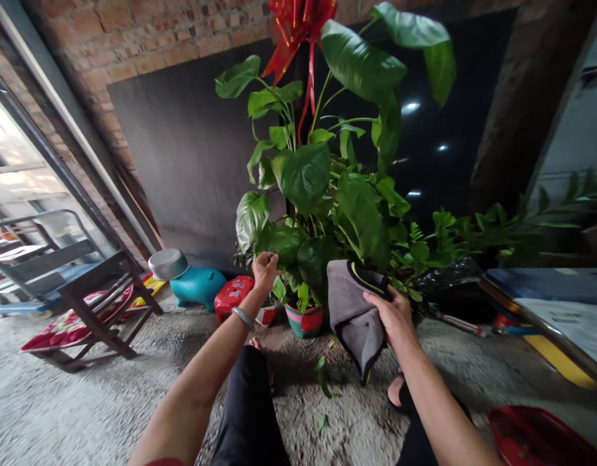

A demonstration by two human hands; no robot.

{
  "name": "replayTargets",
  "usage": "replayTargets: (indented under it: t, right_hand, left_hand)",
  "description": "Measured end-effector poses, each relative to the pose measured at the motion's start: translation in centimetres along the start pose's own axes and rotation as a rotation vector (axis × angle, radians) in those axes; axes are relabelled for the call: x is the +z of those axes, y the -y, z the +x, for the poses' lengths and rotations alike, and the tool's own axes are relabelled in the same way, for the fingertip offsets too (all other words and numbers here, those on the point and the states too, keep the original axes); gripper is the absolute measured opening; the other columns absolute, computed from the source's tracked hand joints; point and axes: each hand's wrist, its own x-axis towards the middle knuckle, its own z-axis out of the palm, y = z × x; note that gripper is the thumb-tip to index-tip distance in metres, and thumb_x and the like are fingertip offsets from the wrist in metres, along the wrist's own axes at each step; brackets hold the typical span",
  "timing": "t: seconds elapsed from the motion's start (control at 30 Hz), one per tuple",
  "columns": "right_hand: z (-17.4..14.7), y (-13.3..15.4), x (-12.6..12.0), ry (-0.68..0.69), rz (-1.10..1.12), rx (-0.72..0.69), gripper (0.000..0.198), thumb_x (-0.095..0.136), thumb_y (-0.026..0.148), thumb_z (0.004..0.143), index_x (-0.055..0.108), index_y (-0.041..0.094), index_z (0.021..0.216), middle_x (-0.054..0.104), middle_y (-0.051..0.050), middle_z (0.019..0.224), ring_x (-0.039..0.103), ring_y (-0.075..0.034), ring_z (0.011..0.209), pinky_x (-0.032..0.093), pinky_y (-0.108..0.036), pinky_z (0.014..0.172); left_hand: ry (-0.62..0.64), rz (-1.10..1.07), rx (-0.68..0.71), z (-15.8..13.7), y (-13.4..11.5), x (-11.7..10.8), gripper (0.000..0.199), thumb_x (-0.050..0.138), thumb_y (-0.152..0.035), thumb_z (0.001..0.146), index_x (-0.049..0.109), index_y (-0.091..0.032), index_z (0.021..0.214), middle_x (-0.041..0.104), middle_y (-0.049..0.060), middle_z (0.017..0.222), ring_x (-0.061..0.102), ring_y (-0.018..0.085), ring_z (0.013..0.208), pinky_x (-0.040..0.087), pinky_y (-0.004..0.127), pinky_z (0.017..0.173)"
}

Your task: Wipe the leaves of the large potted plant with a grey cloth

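Observation:
A large leafy potted plant (pixel 303 175) stands in front of me, with broad glossy green leaves. Its striped green and red pot (pixel 303 322) rests on the floor. My left hand (pixel 265 270), a bangle on its wrist, is at the plant's lower left with the fingers pinched together. It meets the edge of a low leaf (pixel 285 242); whether the leaf is between the fingers is hidden. My right hand (pixel 393 314) grips a grey cloth (pixel 354 310) with dark edging, which hangs down right of the pot.
Left of the plant are a red stool (pixel 233 296), a teal animal-shaped seat (pixel 196 287), a metal bowl (pixel 168 264) and a wooden chair (pixel 101 298). Fallen leaves (pixel 322 377) lie between my feet. A blue-topped table (pixel 546 304) stands at right, a red object (pixel 541 437) below it.

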Motion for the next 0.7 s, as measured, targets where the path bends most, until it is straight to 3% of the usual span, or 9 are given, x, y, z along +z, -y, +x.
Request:
replayTargets:
  t: [0.1,0.2,0.33,0.47,0.6,0.7]
  right_hand:
    - [-0.9,1.0,-1.0,-0.025,-0.026,-0.023,0.044,0.087,0.039,0.048,0.081,0.021,0.089,0.081,-0.003,0.081,0.073,-0.03,0.081,0.056,-0.043,0.08]
    - [-1.9,2.4,-1.9,-0.04,-0.028,-0.041,0.047,0.089,0.039,0.051,0.082,0.022,0.094,0.083,-0.004,0.09,0.075,-0.031,0.091,0.056,-0.044,0.088]
    - [-2.7,3.9,-2.7,-0.058,0.001,-0.096,0.046,0.089,0.039,0.053,0.083,0.022,0.096,0.084,-0.005,0.095,0.075,-0.031,0.096,0.055,-0.045,0.095]
    - [-2.8,3.6,-3.5,-0.075,-0.043,-0.137,0.046,0.089,0.04,0.055,0.083,0.023,0.097,0.083,-0.005,0.096,0.075,-0.033,0.1,0.053,-0.048,0.098]
    - [-3.2,3.5,-3.4,-0.073,-0.061,-0.168,0.043,0.087,0.042,0.059,0.081,0.022,0.097,0.083,-0.006,0.097,0.075,-0.033,0.098,0.055,-0.047,0.094]
    - [-3.7,5.3,-1.6,-0.174,-0.127,-0.362,0.04,0.083,0.044,0.065,0.079,0.02,0.097,0.081,-0.006,0.092,0.074,-0.032,0.092,0.056,-0.043,0.087]
  left_hand:
    - [0.1,0.03,0.08,-2.3,2.1,1.8,0.022,0.077,-0.035,0.066,0.063,-0.018,0.066,0.046,-0.005,0.061,0.045,0.01,0.056,0.049,0.02,0.049]
    - [0.147,0.002,0.004,-3.9,2.9,4.0,0.025,0.079,-0.038,0.066,0.066,-0.018,0.07,0.054,-0.003,0.064,0.051,0.012,0.06,0.051,0.022,0.052]
    - [0.171,-0.06,-0.133,-4.8,2.2,6.2,0.027,0.081,-0.038,0.064,0.065,-0.017,0.069,0.052,-0.004,0.063,0.05,0.012,0.062,0.053,0.024,0.055]
    - [0.209,-0.151,-0.16,-5.1,1.1,7.0,0.035,0.079,-0.047,0.07,0.059,-0.019,0.064,0.045,-0.005,0.06,0.048,0.011,0.062,0.053,0.024,0.057]
    - [0.235,-0.094,-0.078,-5.3,0.5,7.4,0.034,0.083,-0.046,0.067,0.065,-0.017,0.069,0.057,-0.001,0.066,0.053,0.013,0.065,0.048,0.023,0.054]
    - [0.21,-0.049,-0.08,-5.3,0.3,8.0,0.027,0.084,-0.032,0.06,0.067,-0.017,0.075,0.065,0.001,0.071,0.058,0.015,0.067,0.044,0.023,0.053]
